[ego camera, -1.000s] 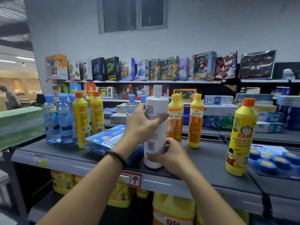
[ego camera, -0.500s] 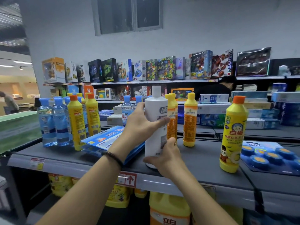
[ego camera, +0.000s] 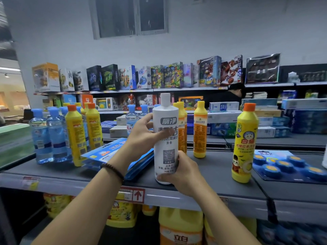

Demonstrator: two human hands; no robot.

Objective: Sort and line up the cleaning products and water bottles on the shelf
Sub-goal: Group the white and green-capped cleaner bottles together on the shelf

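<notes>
Water bottles (ego camera: 47,137) left of toilet cleaner bottle (ego camera: 165,138) on shelf (ego camera: 212,174)

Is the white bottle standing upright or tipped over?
Upright. The white bottle stands vertical, cap on top, base on the shelf, with the left hand and right hand gripping it.

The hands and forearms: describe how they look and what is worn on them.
Both forearms are bare, with no sleeves in view. The left hand has a dark beaded bracelet around its wrist. The right hand wears nothing: no glove, ring or watch shows.
</notes>
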